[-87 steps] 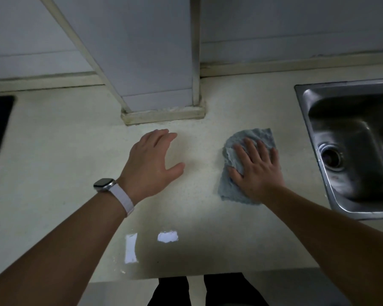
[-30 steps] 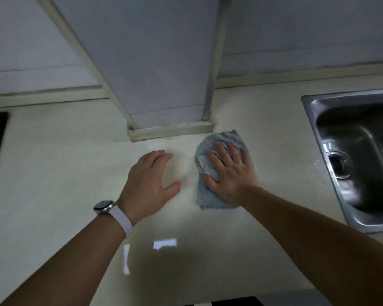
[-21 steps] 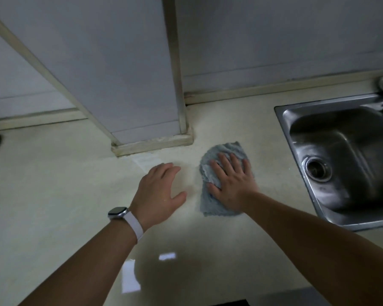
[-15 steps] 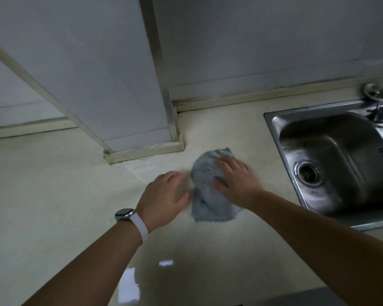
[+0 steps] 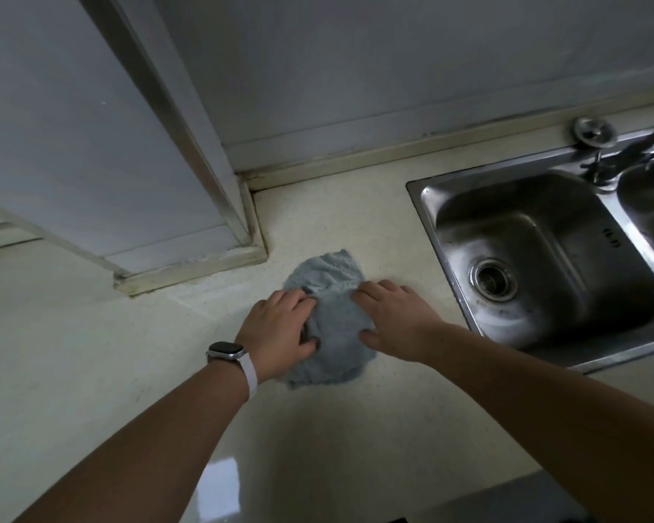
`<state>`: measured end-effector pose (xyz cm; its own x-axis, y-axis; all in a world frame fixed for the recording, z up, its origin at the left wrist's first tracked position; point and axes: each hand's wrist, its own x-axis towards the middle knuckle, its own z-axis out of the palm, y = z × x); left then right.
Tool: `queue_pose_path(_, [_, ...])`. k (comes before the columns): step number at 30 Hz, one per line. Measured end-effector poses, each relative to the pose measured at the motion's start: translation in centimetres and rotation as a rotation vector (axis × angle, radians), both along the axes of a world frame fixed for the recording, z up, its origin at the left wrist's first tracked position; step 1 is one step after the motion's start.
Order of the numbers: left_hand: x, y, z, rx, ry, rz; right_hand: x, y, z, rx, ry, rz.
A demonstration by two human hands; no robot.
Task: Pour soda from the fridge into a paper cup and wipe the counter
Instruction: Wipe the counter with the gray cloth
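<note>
Pressing on the gray cloth (image 5: 333, 326) with both hands, left hand (image 5: 278, 328) and right hand (image 5: 395, 320), fingers curled down onto its two sides, on the counter (image 5: 91, 371) beside the sink (image 5: 544, 266) (no cup in sight). Maybe bunching it up and missing wet spots if pushed together.

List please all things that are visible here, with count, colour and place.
cloth: one, grey-blue, on the counter between the hands
counter: one, cream, across the foreground
sink: one, steel, right; a second basin at the edge
drain: one, steel, in the sink bottom
tap: one, steel, behind the sink
plug: one, steel, at the sink's back rim
column: one, white, left back
watch: one, pale strap, left wrist
left hand: on the cloth
right hand: on the cloth
</note>
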<state>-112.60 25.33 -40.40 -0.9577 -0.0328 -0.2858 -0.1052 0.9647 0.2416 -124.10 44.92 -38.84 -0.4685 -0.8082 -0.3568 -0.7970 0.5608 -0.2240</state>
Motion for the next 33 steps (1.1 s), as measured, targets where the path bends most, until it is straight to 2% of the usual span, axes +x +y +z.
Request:
queue_pose_path(7, [-0.5,0.7,0.0,-0.003,0.024,0.014,0.6,-0.7,-0.3,-0.03,0.021,-0.009])
queue_pose_path(12, [-0.8,0.2,0.5,0.116,0.034,0.118,-0.7,-1.6,0.5,-0.11,-0.118,-0.178])
queue_pose_path(17, [-1.6,0.3,0.7,0.068,-0.05,0.121,-1.4,-2.3,0.8,0.071,-0.075,-0.1])
queue_pose_path(25, [-1.0,0.9,1.6,0.06,-0.136,0.059,0.3,-2.1,1.8,0.037,-0.124,-0.055])
queue_pose_path(31, [-0.3,1.1,4.3,0.383,-0.065,0.101,0.4,-2.4,5.4,-0.037,-0.218,0.029])
queue_pose_path(33, [-0.6,1.5,5.6,0.359,-0.078,0.014,0.3,-2.8,6.9,-0.06,-0.237,0.049])
